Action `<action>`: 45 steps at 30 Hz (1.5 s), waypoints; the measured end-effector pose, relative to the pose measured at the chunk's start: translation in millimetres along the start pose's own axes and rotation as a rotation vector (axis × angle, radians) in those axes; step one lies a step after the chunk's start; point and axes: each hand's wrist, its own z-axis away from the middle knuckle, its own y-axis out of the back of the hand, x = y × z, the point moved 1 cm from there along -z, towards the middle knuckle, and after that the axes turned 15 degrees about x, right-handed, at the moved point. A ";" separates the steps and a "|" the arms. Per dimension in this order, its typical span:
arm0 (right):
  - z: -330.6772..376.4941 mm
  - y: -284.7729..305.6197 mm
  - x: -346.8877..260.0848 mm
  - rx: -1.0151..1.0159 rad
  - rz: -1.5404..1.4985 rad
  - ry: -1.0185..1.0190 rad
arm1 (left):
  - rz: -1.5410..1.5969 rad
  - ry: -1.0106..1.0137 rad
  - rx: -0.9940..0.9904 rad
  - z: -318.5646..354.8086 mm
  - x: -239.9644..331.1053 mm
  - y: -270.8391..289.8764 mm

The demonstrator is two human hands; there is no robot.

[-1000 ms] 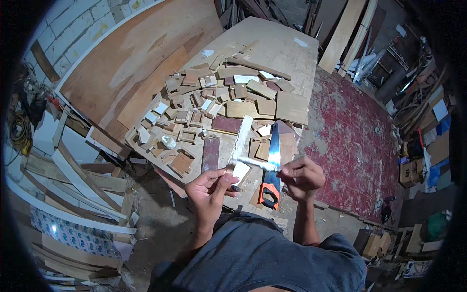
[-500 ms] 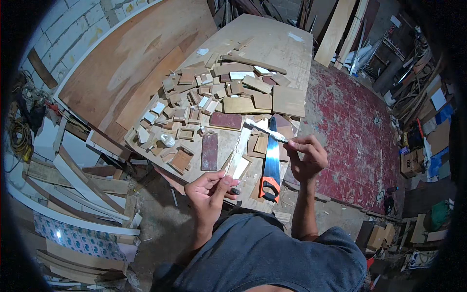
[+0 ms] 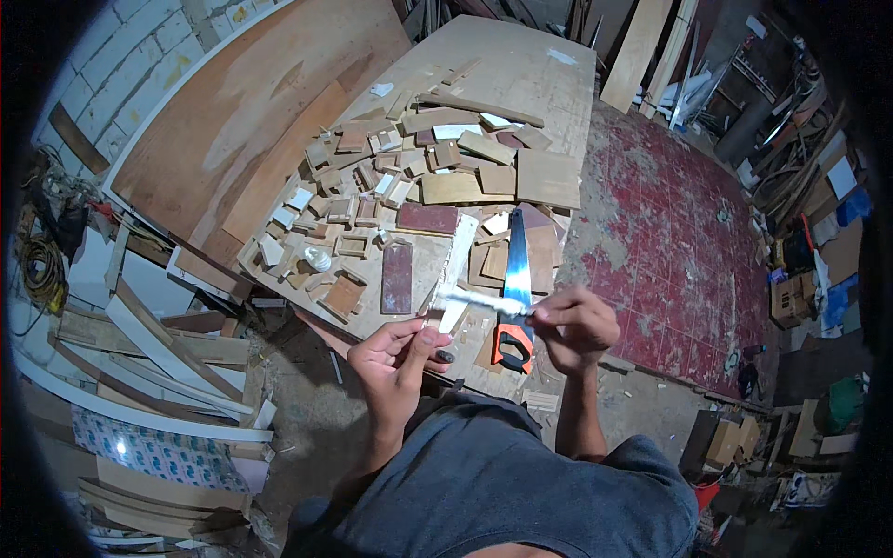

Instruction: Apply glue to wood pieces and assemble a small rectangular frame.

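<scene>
My left hand (image 3: 395, 358) is closed on the near end of a narrow wood strip (image 3: 457, 253), which points away from me over the bench. White paste-like stuff covers much of its face. A small dark rounded piece (image 3: 445, 356) shows by the same fingers; I cannot tell what it is. My right hand (image 3: 577, 325) pinches a thin stick (image 3: 488, 301) thickly smeared with white, blurred by motion. Its far tip lies across the strip's near part; whether it touches is unclear. A handsaw (image 3: 518, 270) with an orange and black handle rests on the bench between my hands.
Small wooden boxes (image 3: 353, 245), dark red blocks (image 3: 397, 279) and many offcuts (image 3: 547, 178) crowd the bench (image 3: 521, 56). A white rounded item (image 3: 317, 259) sits among the boxes. Plywood sheets (image 3: 251, 121) lean at left, above curved wood strips. Red tiled floor (image 3: 660, 223) lies at right.
The white-smeared stick has swung down and nearer, from the strip's far end to its near part. My right hand has lowered slightly; my left keeps hold of the strip.
</scene>
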 end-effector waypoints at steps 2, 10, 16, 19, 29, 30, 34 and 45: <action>-3.4 8.4 5.7 0.094 0.086 -0.006 | -0.008 0.000 0.009 3.2 -2.2 -5.2; -3.5 16.9 22.8 -0.044 0.130 0.040 | -0.070 0.001 0.021 10.9 -3.7 -23.4; 5.3 26.2 17.3 -0.151 -0.002 -0.091 | -0.087 0.006 0.063 12.7 -9.1 -33.7; -2.0 28.2 25.7 -0.024 -0.081 -0.135 | -0.105 0.002 0.066 12.2 -11.5 -36.2; -14.8 35.7 60.2 -0.017 0.024 0.029 | -0.120 -0.037 0.041 10.1 -14.9 -54.1; -12.0 37.0 60.8 -0.039 0.001 0.020 | -0.120 -0.039 0.042 9.0 -15.2 -55.4; -12.5 45.4 64.9 0.002 -0.059 -0.007 | -0.128 -0.028 0.032 4.8 -19.3 -59.2; -17.8 44.3 61.3 -0.099 0.021 -0.033 | -0.127 -0.034 -0.039 -0.8 -19.2 -64.7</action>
